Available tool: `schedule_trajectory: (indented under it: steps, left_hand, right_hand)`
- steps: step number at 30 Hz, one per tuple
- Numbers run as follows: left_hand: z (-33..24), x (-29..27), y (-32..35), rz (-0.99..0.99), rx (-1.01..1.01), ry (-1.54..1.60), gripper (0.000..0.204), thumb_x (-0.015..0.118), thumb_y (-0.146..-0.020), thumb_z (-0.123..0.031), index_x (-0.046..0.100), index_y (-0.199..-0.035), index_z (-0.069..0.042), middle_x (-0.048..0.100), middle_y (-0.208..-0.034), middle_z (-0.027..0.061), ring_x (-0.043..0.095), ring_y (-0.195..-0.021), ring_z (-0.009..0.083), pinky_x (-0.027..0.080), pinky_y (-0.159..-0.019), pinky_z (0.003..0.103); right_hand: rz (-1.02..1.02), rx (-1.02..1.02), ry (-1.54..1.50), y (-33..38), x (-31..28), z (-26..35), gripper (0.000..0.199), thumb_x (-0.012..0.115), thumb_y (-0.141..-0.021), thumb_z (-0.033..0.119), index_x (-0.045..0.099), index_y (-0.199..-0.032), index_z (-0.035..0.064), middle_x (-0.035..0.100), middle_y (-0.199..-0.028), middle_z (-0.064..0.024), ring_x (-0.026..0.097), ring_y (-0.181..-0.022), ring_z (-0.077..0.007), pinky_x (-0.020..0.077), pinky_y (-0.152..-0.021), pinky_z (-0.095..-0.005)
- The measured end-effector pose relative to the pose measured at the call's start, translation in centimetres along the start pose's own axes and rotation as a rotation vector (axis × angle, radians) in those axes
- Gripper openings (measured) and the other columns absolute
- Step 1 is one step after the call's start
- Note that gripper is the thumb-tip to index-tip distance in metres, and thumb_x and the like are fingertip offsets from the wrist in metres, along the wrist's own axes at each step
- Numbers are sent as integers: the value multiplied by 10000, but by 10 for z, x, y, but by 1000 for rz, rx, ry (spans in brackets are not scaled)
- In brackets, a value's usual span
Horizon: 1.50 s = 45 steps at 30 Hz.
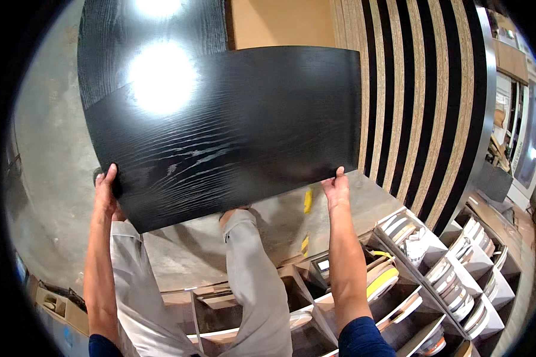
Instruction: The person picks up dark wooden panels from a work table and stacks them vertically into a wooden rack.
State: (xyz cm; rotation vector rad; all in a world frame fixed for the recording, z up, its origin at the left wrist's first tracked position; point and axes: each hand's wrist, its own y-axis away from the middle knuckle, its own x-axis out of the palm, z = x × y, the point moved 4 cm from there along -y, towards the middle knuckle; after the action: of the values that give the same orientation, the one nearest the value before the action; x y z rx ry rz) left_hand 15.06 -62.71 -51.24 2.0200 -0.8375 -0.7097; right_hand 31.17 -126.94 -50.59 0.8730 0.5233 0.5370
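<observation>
Holding a black rectangular wood-grain panel (238, 128) over the grey concrete floor (53, 154), with left hand (106, 189) clamped on its left edge and right hand (337, 189) on its near edge, may perhaps let the far side dip, for lack of grip there, and scrape the black wood-grain board (113, 41) beyond.

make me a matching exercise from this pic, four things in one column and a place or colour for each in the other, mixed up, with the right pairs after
Column one
1. panel
2. left hand
3. right hand
4. trousers

Column two
A. pale, below the panel in the picture
B. at the panel's near edge, by its right corner
C. black, with a wood grain
D. on the panel's left edge

Right pairs: 1-C, 2-D, 3-B, 4-A
</observation>
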Motion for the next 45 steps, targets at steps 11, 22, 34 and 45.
schedule_trajectory:
  steps: [11,22,34,45]
  left_hand:
    - [39,-52,139,98,-103,-390,737,643,-819,-435,434,-1287,95,521,-1268,236,496,-1199,284,386,-997,353]
    - [-82,-305,258,56,-57,67,281,641,-860,-289,654,-869,-8,592,-720,-11,502,-628,103,428,-607,263]
    - [-232,-578,232,-287,15,598,384,584,-902,-267,548,-1171,5,646,-998,122,642,-838,191,536,-694,316]
    - [-500,-725,195,-439,612,441,370,647,-849,-224,609,-1109,36,657,-841,49,592,-752,115,481,-669,267]
  right_hand:
    - [298,-45,981,227,-162,-82,297,581,-894,329,587,-950,37,580,-764,-33,541,-640,-136,465,-584,-299]
    - [373,159,1033,518,-89,-136,329,514,-931,303,587,-975,-15,631,-826,-105,622,-753,-223,526,-705,-350]
    - [791,-28,1094,637,200,-194,242,567,-904,251,610,-926,14,643,-764,-105,625,-632,-223,536,-571,-351]
    - [918,-92,1370,717,516,-285,328,489,-922,300,575,-769,24,536,-605,-85,466,-465,-208,380,-429,-347]
